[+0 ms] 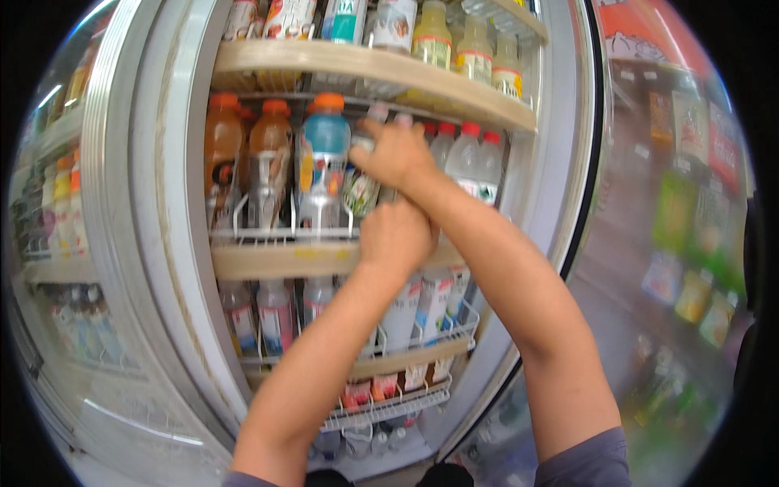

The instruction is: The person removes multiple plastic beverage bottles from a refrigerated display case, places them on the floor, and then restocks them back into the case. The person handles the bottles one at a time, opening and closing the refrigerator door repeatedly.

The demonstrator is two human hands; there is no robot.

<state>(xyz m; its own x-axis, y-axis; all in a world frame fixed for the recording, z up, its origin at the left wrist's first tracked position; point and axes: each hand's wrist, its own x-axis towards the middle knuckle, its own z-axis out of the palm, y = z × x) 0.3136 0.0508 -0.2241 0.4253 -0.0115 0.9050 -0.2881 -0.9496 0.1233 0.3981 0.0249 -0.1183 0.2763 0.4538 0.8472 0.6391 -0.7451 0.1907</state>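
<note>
Both my hands reach into an open drinks cooler. My right hand [395, 149], fingers spread, is at the tops of two pale-capped bottles on the middle shelf. Just below it, my left hand [397, 234] is curled in front of that shelf's edge; its fingers are turned away, so whether it holds anything is hidden. Left of my hands stand a blue drink bottle with an orange cap [328, 152] and an orange drink bottle [269, 155]. A bottle with a green patterned label [360, 193] is partly covered by my right hand. Clear bottles with red caps [467, 158] stand to the right.
An upper shelf [377, 67] holds yellow drink bottles and cartons. Lower wire racks [426, 341] hold more bottles and small packs. The cooler's frame [182, 182] rises at the left; at the right, the glass door [633, 243] shows blurred packets.
</note>
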